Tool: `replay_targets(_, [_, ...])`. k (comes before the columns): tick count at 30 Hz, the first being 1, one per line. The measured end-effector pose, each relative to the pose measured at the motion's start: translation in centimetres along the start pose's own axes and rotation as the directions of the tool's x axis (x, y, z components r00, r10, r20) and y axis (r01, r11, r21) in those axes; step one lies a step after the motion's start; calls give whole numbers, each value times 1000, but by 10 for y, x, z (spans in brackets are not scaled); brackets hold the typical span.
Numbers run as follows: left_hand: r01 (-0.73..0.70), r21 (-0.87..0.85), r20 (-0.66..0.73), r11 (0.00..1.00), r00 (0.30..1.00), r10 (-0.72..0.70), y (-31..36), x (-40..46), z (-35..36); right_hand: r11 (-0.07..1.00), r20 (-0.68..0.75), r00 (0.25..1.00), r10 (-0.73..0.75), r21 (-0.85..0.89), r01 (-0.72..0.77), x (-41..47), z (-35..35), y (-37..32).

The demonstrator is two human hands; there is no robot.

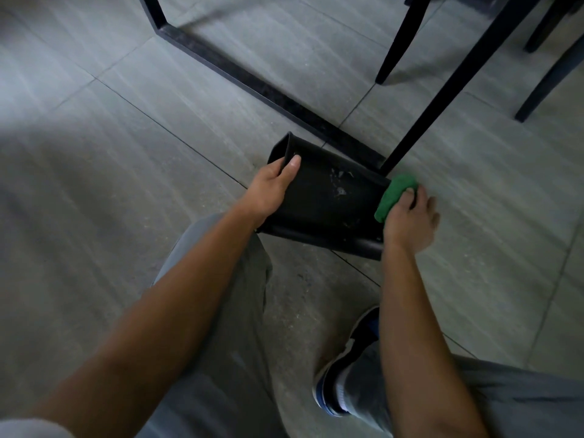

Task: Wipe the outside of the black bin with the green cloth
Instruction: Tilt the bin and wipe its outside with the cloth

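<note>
The black bin [328, 200] lies tipped on its side on the grey tiled floor, its open mouth to the left and its base to the right. Pale smudges mark its upper side. My left hand [271, 188] grips the rim, thumb on the outside and fingers inside. My right hand [410, 219] presses the bunched green cloth [393, 196] against the bin's base end at the right.
A black metal table frame bar [268, 90] runs diagonally on the floor just behind the bin, with an upright leg [442, 99] beside the cloth. Dark chair legs [401, 39] stand at the back right. My knee and blue shoe [341, 368] are close below.
</note>
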State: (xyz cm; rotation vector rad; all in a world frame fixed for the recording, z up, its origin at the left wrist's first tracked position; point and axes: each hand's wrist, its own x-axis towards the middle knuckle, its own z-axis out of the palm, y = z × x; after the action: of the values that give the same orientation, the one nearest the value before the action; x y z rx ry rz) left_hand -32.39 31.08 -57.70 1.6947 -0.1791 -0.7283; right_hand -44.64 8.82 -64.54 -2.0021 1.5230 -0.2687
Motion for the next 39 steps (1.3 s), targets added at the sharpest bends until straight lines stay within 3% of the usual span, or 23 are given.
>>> replay_targets(4, [-48, 29, 17, 998, 999, 48, 2, -2, 12, 969, -22, 973, -232, -93, 229, -39, 15, -51])
replay_targets(7, [-144, 80, 18, 986, 990, 143, -1, -5, 19, 845, -28, 845, -534, -60, 532, -88, 30, -96])
replay_targets(9, [-153, 78, -29, 985, 987, 156, -1, -9, 18, 791, -24, 791, -611, -72, 608, -90, 37, -97])
replay_targets(11, [-121, 70, -96, 990, 987, 127, -1, -13, 14, 835, -45, 839, -542, -137, 533, -59, 34, -78])
replay_targets(13, [-89, 68, -129, 994, 987, 97, -1, -15, 11, 931, -85, 935, -344, -162, 328, -18, 28, -43])
replay_targets(15, [-69, 67, -115, 995, 990, 76, 2, -13, 8, 989, -97, 986, -137, -71, 130, 12, 15, -10])
replay_targets(17, [-46, 36, -85, 998, 995, 49, 4, -10, 7, 999, -95, 995, -34, -14, 32, 9, 9, -4])
replay_targets(18, [-36, 8, -85, 999, 996, 36, 5, -9, 7, 997, -92, 993, -71, -27, 69, -8, 10, -12])
replay_targets(20, [-24, -22, -118, 999, 993, 22, 9, -7, 12, 955, -84, 953, -290, -92, 282, -55, 20, -39])
replay_targets(22, [-16, -34, -161, 999, 987, 10, 9, -5, 16, 821, 14, 828, -561, -116, 559, -99, 37, -62])
replay_targets(24, [1, -61, -189, 998, 982, -12, 11, -7, 16, 712, 113, 721, -683, -118, 692, -98, 38, -72])
replay_targets(25, [3, -59, -191, 998, 981, -14, 10, -8, 14, 742, 104, 751, -652, -113, 660, -77, 35, -66])
replay_targets(26, [0, -45, -189, 999, 982, -9, 9, -10, 13, 817, 83, 826, -557, -123, 563, -51, 31, -56])
replay_targets(28, [-11, -16, -175, 1000, 984, 9, 7, -15, 9, 951, 47, 959, -279, -122, 283, -5, 17, -27])
replay_targets(30, [-8, -19, -170, 1000, 985, 5, 10, -17, 9, 979, 29, 988, -150, -132, 152, -7, 12, -19])
replay_targets(32, [16, -49, -197, 999, 980, -25, 14, -13, 11, 944, 24, 954, -298, -141, 298, -49, 21, -42])
replay_targets(34, [6, -55, -224, 998, 974, -18, 17, -10, 17, 846, 64, 853, -518, -111, 522, -90, 31, -73])
replay_targets(36, [-4, -35, -253, 999, 967, -5, 17, -11, 22, 760, 122, 756, -643, -19, 649, -104, 32, -95])
replay_targets(37, [6, -33, -265, 999, 964, -15, 15, -11, 21, 756, 138, 748, -649, 4, 655, -94, 32, -94])
replay_targets(39, [49, -20, -292, 999, 955, -53, 9, -12, 14, 840, 157, 838, -523, -70, 537, -51, 30, -69])
